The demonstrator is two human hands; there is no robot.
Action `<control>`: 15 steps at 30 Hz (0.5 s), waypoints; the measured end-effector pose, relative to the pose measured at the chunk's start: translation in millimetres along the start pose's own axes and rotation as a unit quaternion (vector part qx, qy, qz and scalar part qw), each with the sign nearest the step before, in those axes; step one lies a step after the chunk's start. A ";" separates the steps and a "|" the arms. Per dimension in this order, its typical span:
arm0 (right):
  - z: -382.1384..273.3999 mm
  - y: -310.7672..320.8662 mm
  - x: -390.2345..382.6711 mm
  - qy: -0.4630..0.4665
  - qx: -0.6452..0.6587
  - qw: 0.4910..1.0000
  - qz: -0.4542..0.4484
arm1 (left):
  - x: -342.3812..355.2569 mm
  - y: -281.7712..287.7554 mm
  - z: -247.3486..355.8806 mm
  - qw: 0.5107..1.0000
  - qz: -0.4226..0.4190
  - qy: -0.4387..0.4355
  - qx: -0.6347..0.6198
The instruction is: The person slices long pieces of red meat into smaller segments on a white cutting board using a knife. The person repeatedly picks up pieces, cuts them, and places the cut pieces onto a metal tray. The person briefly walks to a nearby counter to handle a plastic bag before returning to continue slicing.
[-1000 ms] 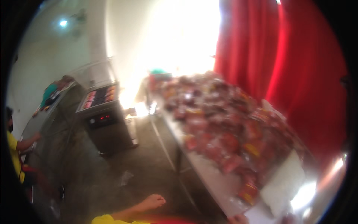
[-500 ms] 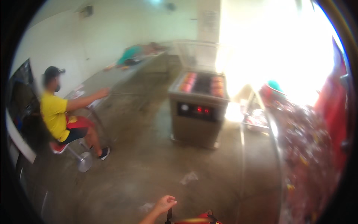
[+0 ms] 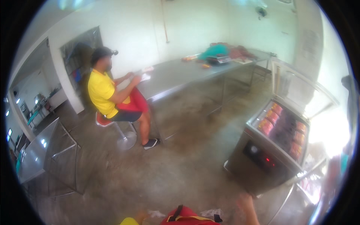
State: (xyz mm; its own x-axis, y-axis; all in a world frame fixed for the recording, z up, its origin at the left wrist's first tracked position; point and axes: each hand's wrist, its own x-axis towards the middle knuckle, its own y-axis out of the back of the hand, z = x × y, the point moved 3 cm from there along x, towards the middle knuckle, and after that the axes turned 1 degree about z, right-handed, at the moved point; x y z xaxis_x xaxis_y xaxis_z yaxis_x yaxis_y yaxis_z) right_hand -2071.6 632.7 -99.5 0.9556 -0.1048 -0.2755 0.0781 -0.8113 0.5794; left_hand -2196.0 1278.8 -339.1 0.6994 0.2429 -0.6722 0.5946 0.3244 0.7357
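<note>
My right hand (image 3: 245,204) reaches up from the lower edge, just below the steel chamber vacuum packer (image 3: 260,164), its fingers blurred. My left hand (image 3: 141,216) is low beside my yellow sleeve (image 3: 127,221), mostly hidden, left of the red cloth with black straps (image 3: 180,215) at my body. The packer's clear lid (image 3: 300,86) stands raised, and red-orange packs (image 3: 266,126) lie in rows along both sides of its chamber. At the middle left, a person in a yellow shirt (image 3: 101,90) sits on a stool, both hands on small pale items at the long steel table (image 3: 172,86).
Teal and reddish cloths (image 3: 213,50) and a dark flat device (image 3: 218,60) lie on the long table's far end. A steel table (image 3: 37,150) stands at the left before doorways. Plastic scraps (image 3: 210,213) are on the floor, and metal rails (image 3: 285,202) at lower right.
My view has swung left from the pack-covered table and red curtain, putting the packer at the right. The seated person's hands have drawn closer in. My right hand now shows beside the packer.
</note>
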 end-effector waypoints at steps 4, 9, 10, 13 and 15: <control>-228.1 53.8 109.3 0.107 0.311 0.942 -0.073 | 24.8 4.4 33.1 0.986 -0.014 0.096 -0.139; -420.4 59.7 147.1 0.419 0.489 0.743 -0.184 | 114.9 85.1 107.7 0.971 -0.043 0.123 -0.202; -447.6 67.8 163.5 0.447 0.535 0.676 -0.239 | 143.6 111.2 123.9 0.971 -0.044 0.118 -0.202; -514.3 90.3 220.0 0.563 0.610 0.527 -0.184 | 224.9 187.6 162.7 0.973 -0.048 0.104 -0.203; -555.3 97.4 265.4 0.640 0.614 0.385 -0.256 | 291.6 245.1 191.1 0.970 -0.036 0.080 -0.226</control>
State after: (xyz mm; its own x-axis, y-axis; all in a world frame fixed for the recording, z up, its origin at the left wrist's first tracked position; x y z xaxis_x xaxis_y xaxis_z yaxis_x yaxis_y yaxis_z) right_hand -1652.5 845.3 309.8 0.3228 -0.0189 0.9463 0.9069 -0.2799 -0.3150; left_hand -1770.5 1254.4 -339.0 0.5706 0.3309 -0.7516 0.3803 0.7047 0.5990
